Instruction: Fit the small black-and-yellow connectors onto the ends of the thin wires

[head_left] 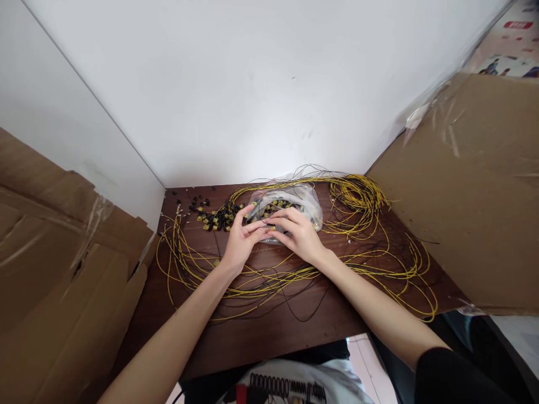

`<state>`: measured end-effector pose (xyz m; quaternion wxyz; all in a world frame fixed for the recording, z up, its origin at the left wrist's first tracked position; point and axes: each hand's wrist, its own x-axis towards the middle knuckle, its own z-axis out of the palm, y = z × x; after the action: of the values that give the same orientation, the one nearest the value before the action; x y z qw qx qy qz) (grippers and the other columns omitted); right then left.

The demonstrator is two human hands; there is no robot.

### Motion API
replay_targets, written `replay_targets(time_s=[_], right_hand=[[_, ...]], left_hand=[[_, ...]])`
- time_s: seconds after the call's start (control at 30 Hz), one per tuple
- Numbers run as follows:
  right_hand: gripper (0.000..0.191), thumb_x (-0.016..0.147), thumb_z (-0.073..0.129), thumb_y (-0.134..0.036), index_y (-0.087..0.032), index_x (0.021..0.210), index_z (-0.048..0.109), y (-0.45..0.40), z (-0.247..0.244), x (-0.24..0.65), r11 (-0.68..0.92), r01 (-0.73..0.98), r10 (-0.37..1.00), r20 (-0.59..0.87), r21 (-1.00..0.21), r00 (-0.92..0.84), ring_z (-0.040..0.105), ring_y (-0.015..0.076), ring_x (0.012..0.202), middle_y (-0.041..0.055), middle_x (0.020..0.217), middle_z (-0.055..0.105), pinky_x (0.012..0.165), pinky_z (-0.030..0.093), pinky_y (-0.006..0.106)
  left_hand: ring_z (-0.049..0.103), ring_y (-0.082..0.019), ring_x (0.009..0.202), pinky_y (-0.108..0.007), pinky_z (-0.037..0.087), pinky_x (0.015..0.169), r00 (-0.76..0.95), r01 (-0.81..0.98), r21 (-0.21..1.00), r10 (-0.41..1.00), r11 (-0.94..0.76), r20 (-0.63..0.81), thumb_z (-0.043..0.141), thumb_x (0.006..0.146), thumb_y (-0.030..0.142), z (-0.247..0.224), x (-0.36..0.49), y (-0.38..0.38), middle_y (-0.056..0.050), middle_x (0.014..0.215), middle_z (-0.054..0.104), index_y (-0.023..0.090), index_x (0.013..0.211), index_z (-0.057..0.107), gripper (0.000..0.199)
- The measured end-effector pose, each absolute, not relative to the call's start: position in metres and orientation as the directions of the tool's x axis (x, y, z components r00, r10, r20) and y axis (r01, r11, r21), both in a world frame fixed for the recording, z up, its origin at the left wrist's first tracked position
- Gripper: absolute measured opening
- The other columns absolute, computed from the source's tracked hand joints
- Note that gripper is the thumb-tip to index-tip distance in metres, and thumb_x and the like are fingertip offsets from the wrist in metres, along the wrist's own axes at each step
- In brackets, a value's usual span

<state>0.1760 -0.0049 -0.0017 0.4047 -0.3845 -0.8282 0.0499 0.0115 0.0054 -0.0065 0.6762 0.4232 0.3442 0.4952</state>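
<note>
My left hand (pixel 242 241) and my right hand (pixel 298 234) meet over the middle of the table. Both have their fingertips closed around a small yellow part (pixel 273 228), mostly hidden by the fingers. A thin dark wire runs close to the fingertips. Just behind the hands lies an open clear plastic bag (pixel 312 209), holding several small yellow-and-black parts (pixel 275 207). To the left of my left hand is a pile of similar yellow-and-black parts (pixel 217 219), some with wires leading from them.
A coil of yellow and black wires (pixel 357 193) lies at the back right. Long loose wires (pixel 290 275) cross the brown table (pixel 261 331) beneath my forearms. Small black bits (pixel 200 202) are scattered back left. Cardboard (pixel 471 196) and a white wall (pixel 252 101) enclose the workspace.
</note>
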Motion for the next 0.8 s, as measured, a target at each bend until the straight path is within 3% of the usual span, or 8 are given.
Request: replay_targets(time_s=[0.13,0.43,0.67,0.8], right_hand=[[0.019,0.085,0.054,-0.023,-0.018,0.102,0.059,-0.0047,-0.0027,0.1740,0.705,0.532,0.687,0.637,-0.468,-0.350,0.058,0.0179,0.091,0.0083,0.098,0.064,0.081,0.048,0.033],[0.020,0.083,0.058,-0.024,-0.019,0.101,0.063,-0.0062,0.0021,0.1739,0.631,0.516,0.762,0.587,-0.579,-0.272,0.060,0.0154,0.073,0.0062,0.087,0.066,0.068,0.051,0.030],[0.026,0.082,0.059,-0.029,-0.019,0.106,0.062,-0.0050,-0.0035,0.1741,0.638,0.505,0.758,0.588,-0.582,-0.281,0.060,0.0157,0.072,0.0054,0.081,0.065,0.069,0.051,0.030],[0.027,0.081,0.060,-0.030,-0.018,0.105,0.062,-0.0048,-0.0056,0.1732,0.642,0.497,0.757,0.587,-0.584,-0.288,0.060,0.0150,0.070,0.0056,0.082,0.065,0.068,0.051,0.029]], left_hand=[[0.066,-0.015,0.075,-0.038,0.052,0.080,0.274,-0.400,0.900,0.960,0.174,-0.064,0.068,0.067,0.014,-0.0061,0.0103,0.0070,-0.009,0.101,0.067,0.020,0.120,0.038,0.061],[0.064,-0.014,0.074,-0.034,0.052,0.079,0.288,-0.365,0.913,0.955,0.180,-0.074,0.065,0.070,0.017,-0.0059,0.0093,0.0080,-0.007,0.092,0.066,0.015,0.110,0.049,0.043],[0.058,-0.013,0.081,-0.025,0.050,0.073,0.244,-0.189,0.978,0.960,-0.091,0.136,0.068,0.068,0.018,-0.0054,0.0100,0.0066,-0.004,0.091,0.062,0.015,0.090,0.062,0.024],[0.057,-0.012,0.077,-0.024,0.049,0.073,0.236,-0.145,0.982,0.960,-0.120,0.152,0.067,0.069,0.020,-0.0049,0.0092,0.0070,-0.003,0.083,0.062,0.013,0.084,0.063,0.018]])
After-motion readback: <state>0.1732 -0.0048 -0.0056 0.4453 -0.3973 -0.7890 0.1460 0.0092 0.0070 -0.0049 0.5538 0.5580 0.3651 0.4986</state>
